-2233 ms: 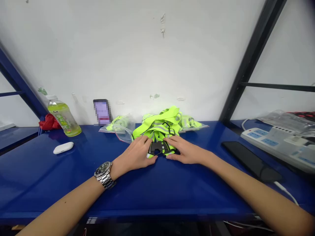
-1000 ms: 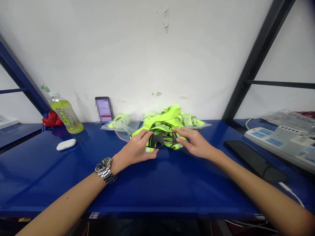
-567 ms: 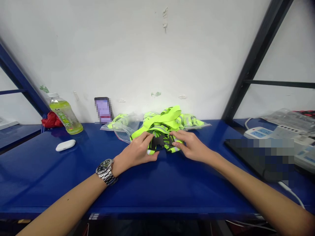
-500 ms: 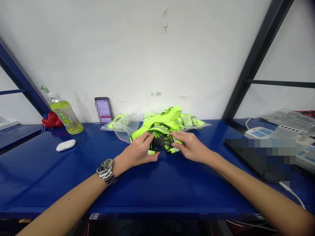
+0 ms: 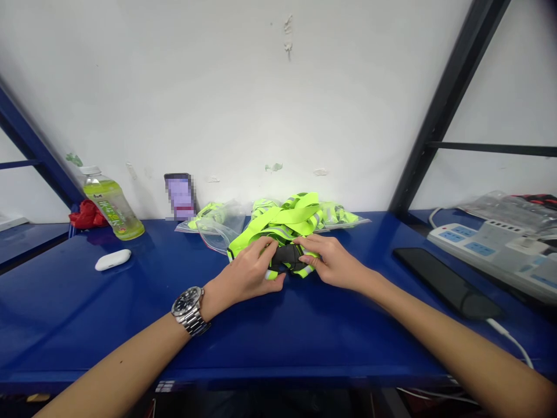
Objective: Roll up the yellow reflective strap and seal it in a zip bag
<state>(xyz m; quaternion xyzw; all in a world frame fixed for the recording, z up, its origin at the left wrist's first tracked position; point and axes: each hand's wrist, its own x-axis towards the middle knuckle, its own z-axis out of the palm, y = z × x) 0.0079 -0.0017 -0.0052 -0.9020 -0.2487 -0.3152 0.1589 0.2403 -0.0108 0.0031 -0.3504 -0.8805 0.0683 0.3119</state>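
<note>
Hi-vis reflective strap vest (image 5: 300, 216), neon yellow with grey bands, is lying in a loose heap on the blue desk (image 5: 304, 337), toward the back and near the white wall (image 5: 195, 87). At its front edge, a black side-release buckle (image 5: 287, 255) is sitting between the two hands, its halves meeting; whether they are fully latched, I cannot tell. The left hand (image 5: 248, 270) is curling partly closed, fingers over the webbing and thumb below, gripping the buckle's left end. The right hand (image 5: 331, 261) is pinching the other end between thumb and fingers, the rest of the hand staying loosely bent. A steel wristwatch (image 5: 188, 305) is circling the left wrist.

Behind the heap, a clear zip bag (image 5: 213, 216) holding neon material is lying to the left, and a second clear bag (image 5: 342, 216) is showing to the right. A lit smartphone (image 5: 180, 194) is leaning against the wall. Farther left, a green-labelled drink bottle (image 5: 115, 208) is standing beside a red bundle (image 5: 87, 215), with a white earbud case (image 5: 113, 259) resting in front. On the right, a black phone (image 5: 444, 281) is lying near a white power strip (image 5: 470, 244), a white cable (image 5: 513, 339) running from its near end.
</note>
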